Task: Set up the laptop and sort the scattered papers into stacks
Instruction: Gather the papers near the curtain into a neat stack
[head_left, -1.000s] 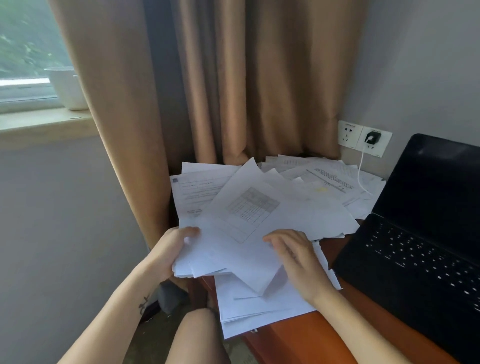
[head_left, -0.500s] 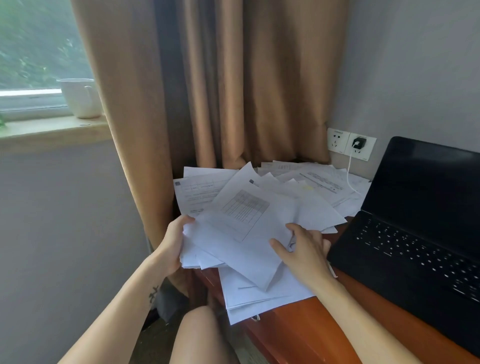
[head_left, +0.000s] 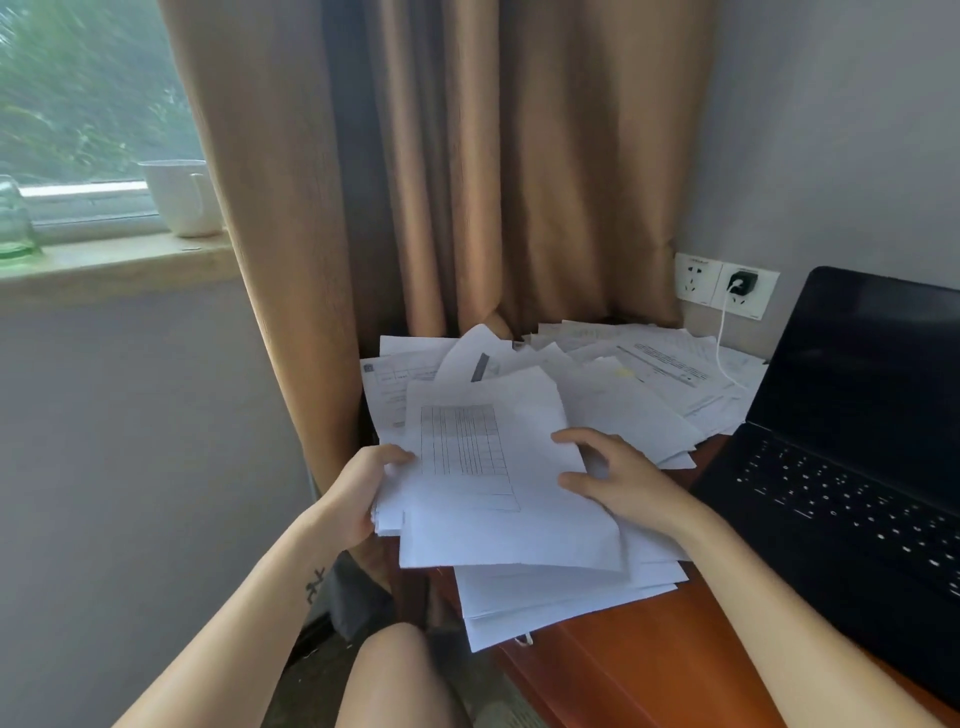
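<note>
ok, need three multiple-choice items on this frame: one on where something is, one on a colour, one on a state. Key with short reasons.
1. Where does the white mug stand?
A. on the windowsill
B. on the desk
C. on the keyboard

2. What colour is the charger plugged into the wall socket?
A. white
B. black
C. red

3. What state is the laptop in?
A. lid shut
B. lid open, screen dark
C. lid open, screen showing a document

Key:
1 A, as the mug sits on the sill beside the curtain.
2 B, as the plug body is black and only its cable is white.
3 B, as the keyboard is exposed and the raised screen is black.
</note>
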